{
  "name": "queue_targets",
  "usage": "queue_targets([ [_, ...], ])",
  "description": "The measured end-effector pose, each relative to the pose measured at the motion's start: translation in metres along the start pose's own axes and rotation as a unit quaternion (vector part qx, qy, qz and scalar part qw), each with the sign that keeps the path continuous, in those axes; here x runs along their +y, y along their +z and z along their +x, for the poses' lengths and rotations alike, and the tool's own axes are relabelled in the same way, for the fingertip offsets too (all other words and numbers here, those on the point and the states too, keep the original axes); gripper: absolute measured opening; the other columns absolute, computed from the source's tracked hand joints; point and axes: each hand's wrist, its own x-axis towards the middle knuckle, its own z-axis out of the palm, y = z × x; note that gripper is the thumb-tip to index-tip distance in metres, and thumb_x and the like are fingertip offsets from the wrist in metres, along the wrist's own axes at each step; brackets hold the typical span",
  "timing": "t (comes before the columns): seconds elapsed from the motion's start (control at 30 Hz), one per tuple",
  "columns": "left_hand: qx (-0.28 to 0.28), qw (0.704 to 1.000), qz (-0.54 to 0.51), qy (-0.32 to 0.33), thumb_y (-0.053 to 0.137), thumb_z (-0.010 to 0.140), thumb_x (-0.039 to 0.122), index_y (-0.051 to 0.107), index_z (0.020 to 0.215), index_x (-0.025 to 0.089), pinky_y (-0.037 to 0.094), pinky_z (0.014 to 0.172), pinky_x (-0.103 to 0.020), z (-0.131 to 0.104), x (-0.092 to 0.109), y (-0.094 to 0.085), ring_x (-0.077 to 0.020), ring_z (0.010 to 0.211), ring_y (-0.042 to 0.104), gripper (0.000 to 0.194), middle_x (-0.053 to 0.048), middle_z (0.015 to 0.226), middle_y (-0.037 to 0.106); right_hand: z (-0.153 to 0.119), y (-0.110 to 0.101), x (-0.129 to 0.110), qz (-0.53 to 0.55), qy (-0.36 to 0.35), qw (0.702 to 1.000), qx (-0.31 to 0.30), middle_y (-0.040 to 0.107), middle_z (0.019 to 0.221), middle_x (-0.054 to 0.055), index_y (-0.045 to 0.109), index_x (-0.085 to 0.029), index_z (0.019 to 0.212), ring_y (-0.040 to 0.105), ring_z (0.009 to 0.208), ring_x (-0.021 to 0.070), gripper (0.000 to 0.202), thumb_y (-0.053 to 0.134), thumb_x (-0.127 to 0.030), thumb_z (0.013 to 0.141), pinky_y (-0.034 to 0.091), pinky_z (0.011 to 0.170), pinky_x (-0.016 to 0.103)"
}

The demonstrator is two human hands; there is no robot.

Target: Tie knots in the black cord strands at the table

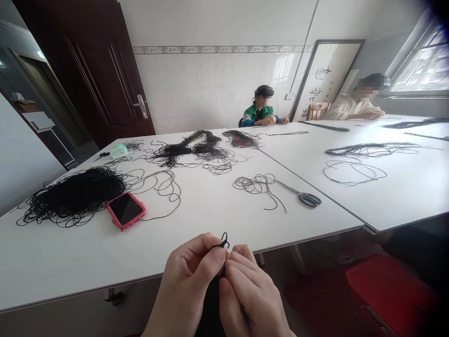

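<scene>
A black cord (224,242) with a small loop and a knot sticks up between my two hands, just off the table's front edge. My left hand (196,267) pinches it between thumb and forefinger close under the knot. Pressed up against those fingertips, my right hand (250,285) is closed, its fingers curled together. What lies inside the right fingers is mostly hidden; the cord seems to run down there, but I cannot make it out. The rest of the cord's length is hidden behind the hands.
On the white table (203,210) lie a big heap of black cord (80,189), a pink-cased device (126,209), loose coiled cord (254,183) and scissors (308,200). More cord bundles (192,150) lie farther back. Two people (259,112) sit at the far side.
</scene>
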Motion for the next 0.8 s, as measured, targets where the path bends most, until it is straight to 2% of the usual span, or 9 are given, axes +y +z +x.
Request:
queue_targets([
  [0.13,-0.009,1.0,-0.007,-0.008,0.073,0.072,0.031,0.064,0.071,0.019,0.044,0.066,-0.015,-0.001,-0.003,0.001,-0.0054,0.063,0.051,0.015,0.003,0.065,0.059,-0.003,0.003,0.0,0.026,0.004,0.999,0.023,0.028,0.054,-0.004,0.022,-0.017,0.063,0.03,0.05,0.0057,0.028,0.037,0.003,0.076,0.036,0.051,0.02],
  [0.23,-0.013,1.0,-0.007,0.0,0.069,0.075,0.032,0.059,0.069,0.019,0.042,0.062,-0.015,0.003,-0.006,0.0,-0.0047,0.059,0.046,0.018,0.004,0.062,0.053,-0.003,0.002,0.001,0.044,0.015,0.999,0.007,0.028,0.055,-0.004,0.021,-0.017,0.063,0.031,0.051,0.0055,0.03,0.038,0.002,0.077,0.037,0.054,0.019],
  [0.37,-0.019,0.987,0.127,0.098,0.06,0.082,0.037,0.055,0.074,0.021,0.042,0.07,-0.014,0.009,-0.001,-0.007,-0.0063,0.071,0.048,0.018,0.005,0.07,0.048,-0.004,-0.007,0.003,0.043,-0.001,0.999,-0.028,0.028,0.054,-0.005,0.024,-0.017,0.063,0.03,0.052,0.0072,0.029,0.041,-0.006,0.083,0.038,0.057,0.024],
  [0.43,-0.043,0.958,0.234,0.158,0.053,0.086,0.037,0.052,0.077,0.023,0.041,0.073,-0.014,0.008,0.006,-0.011,-0.0065,0.076,0.048,0.017,0.005,0.077,0.047,-0.006,-0.015,0.004,0.035,0.029,0.999,0.0,0.034,0.058,-0.004,0.036,-0.018,0.068,0.036,0.056,0.0093,0.022,0.044,-0.019,0.088,0.041,0.063,0.029],
  [0.5,-0.096,0.924,0.334,0.163,0.047,0.089,0.037,0.05,0.079,0.024,0.041,0.075,-0.015,0.004,0.014,-0.013,-0.0068,0.08,0.049,0.016,0.005,0.082,0.048,-0.009,-0.024,0.006,0.02,0.066,0.997,0.033,0.043,0.072,0.001,0.049,-0.018,0.084,0.046,0.067,0.0131,0.011,0.045,-0.027,0.09,0.044,0.069,0.033],
  [0.57,-0.153,0.884,0.421,0.131,0.041,0.091,0.034,0.051,0.083,0.026,0.041,0.073,-0.015,0.0,0.02,-0.013,-0.0067,0.079,0.051,0.015,0.005,0.085,0.052,-0.009,-0.033,0.01,-0.003,0.065,0.997,0.03,0.047,0.092,0.006,0.054,-0.02,0.1,0.051,0.081,0.0161,0.013,0.045,-0.022,0.09,0.044,0.072,0.033],
  [0.63,-0.186,0.845,0.483,0.134,0.04,0.092,0.031,0.051,0.086,0.027,0.041,0.07,-0.014,-0.002,0.023,-0.012,-0.0056,0.076,0.052,0.013,0.006,0.082,0.055,-0.006,-0.04,0.014,-0.006,0.04,0.999,-0.006,0.045,0.106,0.008,0.056,-0.022,0.105,0.051,0.092,0.0169,0.021,0.045,-0.014,0.088,0.044,0.073,0.031],
  [0.7,-0.175,0.817,0.515,0.194,0.039,0.092,0.026,0.049,0.087,0.027,0.041,0.068,-0.012,-0.002,0.022,-0.012,-0.0042,0.073,0.052,0.011,0.007,0.08,0.054,-0.003,-0.044,0.018,0.018,0.045,0.998,-0.032,0.045,0.108,0.006,0.057,-0.022,0.101,0.05,0.099,0.0161,0.021,0.046,-0.01,0.087,0.044,0.077,0.029],
  [0.8,-0.133,0.776,0.545,0.287,0.039,0.092,0.019,0.046,0.088,0.027,0.039,0.062,-0.011,0.001,0.019,-0.012,-0.0036,0.065,0.047,0.011,0.007,0.076,0.05,0.001,-0.045,0.021,0.073,0.074,0.994,-0.034,0.049,0.099,0.004,0.055,-0.02,0.089,0.052,0.099,0.0143,0.011,0.05,-0.011,0.086,0.044,0.082,0.028],
])
